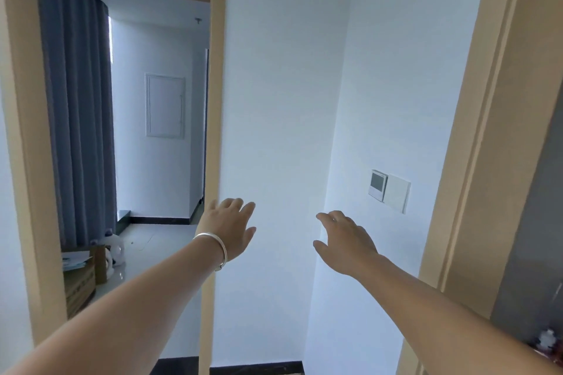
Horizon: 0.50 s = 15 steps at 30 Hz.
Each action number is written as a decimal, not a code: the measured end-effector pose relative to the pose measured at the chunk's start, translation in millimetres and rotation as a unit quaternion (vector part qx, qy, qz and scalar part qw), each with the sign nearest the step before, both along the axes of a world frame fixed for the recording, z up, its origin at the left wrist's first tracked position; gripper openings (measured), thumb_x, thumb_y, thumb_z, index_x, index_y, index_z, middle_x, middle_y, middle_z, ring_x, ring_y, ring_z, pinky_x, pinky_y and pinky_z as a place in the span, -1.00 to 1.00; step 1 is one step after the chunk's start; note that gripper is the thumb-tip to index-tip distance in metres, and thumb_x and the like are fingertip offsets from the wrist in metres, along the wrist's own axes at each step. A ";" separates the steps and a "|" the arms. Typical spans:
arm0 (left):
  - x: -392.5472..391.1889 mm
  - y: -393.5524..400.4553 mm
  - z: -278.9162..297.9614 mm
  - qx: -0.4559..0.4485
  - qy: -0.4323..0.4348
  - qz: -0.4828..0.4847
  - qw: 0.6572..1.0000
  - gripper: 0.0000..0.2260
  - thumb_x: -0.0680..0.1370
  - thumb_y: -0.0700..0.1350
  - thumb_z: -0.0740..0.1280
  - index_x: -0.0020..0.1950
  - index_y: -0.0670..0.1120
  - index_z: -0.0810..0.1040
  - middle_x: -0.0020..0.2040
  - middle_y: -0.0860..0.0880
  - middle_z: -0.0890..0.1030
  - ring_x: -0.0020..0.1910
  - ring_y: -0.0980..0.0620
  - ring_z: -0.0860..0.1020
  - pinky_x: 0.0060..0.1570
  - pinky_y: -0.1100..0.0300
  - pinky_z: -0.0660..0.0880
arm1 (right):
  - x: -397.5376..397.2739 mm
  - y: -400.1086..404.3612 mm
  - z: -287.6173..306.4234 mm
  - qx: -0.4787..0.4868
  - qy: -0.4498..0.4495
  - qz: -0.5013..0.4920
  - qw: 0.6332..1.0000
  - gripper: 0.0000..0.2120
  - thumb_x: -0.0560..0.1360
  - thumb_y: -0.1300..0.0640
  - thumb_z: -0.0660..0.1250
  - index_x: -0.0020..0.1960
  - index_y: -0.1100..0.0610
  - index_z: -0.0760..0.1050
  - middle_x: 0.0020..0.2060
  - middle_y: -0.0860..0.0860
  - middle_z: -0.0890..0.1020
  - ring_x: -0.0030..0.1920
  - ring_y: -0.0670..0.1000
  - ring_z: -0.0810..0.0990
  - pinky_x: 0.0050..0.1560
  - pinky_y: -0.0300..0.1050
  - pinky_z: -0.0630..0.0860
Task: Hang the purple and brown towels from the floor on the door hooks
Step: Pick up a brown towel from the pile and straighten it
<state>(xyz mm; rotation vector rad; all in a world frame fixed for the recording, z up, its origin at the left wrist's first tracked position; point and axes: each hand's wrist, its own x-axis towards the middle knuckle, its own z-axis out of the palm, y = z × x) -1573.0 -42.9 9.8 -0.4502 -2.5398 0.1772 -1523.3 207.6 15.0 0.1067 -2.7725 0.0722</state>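
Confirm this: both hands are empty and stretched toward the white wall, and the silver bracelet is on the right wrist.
Not quite. The head view shows the bracelet on the left wrist. The rest holds: left hand and right hand are empty, stretched toward the wall.

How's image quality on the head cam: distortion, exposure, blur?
Head view: wide-angle bowing bends the door frame and the right-hand frame; cool bluish cast, bright wall near washout; glossy glare on the far room's floor; left hand and right hand slightly soft, both empty.

Two hands (230,230) (344,240); one bracelet (213,248); two wall panels (377,185) (397,193)
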 end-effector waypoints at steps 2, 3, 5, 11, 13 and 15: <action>-20.8 -14.2 -4.4 0.004 -0.003 0.017 1.000 -0.56 0.60 0.16 0.08 0.43 0.03 0.23 0.29 0.04 0.43 0.29 -0.01 0.39 0.26 0.07 0.29 | -29.2 -10.5 -2.7 0.002 0.000 0.015 1.000 -0.46 0.57 -0.09 0.16 0.50 0.00 0.15 0.42 -0.02 0.28 0.33 0.04 0.36 0.21 -0.04 0.37; -30.6 -22.0 -7.2 0.004 -0.007 0.027 1.000 -0.56 0.60 0.16 0.08 0.44 0.03 0.23 0.30 0.04 0.43 0.29 -0.01 0.38 0.27 0.07 0.27 | -44.2 -17.0 -4.4 0.003 -0.001 0.024 1.000 -0.46 0.57 -0.09 0.16 0.50 0.00 0.15 0.42 -0.02 0.28 0.33 0.04 0.36 0.21 -0.04 0.38; -48.9 -40.2 -13.7 0.006 -0.018 0.052 0.998 -0.56 0.60 0.15 0.08 0.44 0.03 0.23 0.31 0.03 0.42 0.31 -0.02 0.37 0.30 0.06 0.25 | -75.7 -32.2 -9.2 0.005 -0.006 0.046 0.999 -0.46 0.57 -0.09 0.16 0.50 0.00 0.15 0.42 -0.01 0.28 0.33 0.04 0.36 0.21 -0.05 0.38; -98.1 -111.7 -26.7 -0.001 -0.024 0.152 0.988 -0.57 0.60 0.15 0.08 0.42 0.03 0.26 0.31 0.02 0.43 0.32 -0.02 0.37 0.35 0.01 0.23 | -178.9 -103.2 -22.3 -0.011 -0.012 0.146 0.989 -0.46 0.57 -0.07 0.16 0.51 0.01 0.15 0.42 -0.02 0.28 0.34 0.03 0.35 0.21 -0.07 0.37; -111.8 -139.4 -26.5 0.002 -0.017 0.193 0.981 -0.55 0.60 0.15 0.07 0.46 0.03 0.23 0.34 0.03 0.42 0.34 -0.02 0.36 0.37 0.00 0.23 | -212.2 -133.0 -24.1 -0.013 -0.010 0.186 0.982 -0.49 0.57 -0.04 0.17 0.48 0.03 0.19 0.39 -0.01 0.31 0.31 0.05 0.38 0.19 -0.05 0.39; -123.7 -166.1 -25.3 0.012 -0.016 0.236 0.972 -0.53 0.61 0.16 0.06 0.49 0.04 0.21 0.38 0.04 0.40 0.37 -0.01 0.35 0.39 0.00 0.23 | -244.9 -164.1 -23.1 -0.015 -0.005 0.226 0.974 -0.54 0.56 -0.01 0.17 0.43 0.04 0.24 0.35 0.00 0.35 0.26 0.07 0.41 0.16 -0.03 0.41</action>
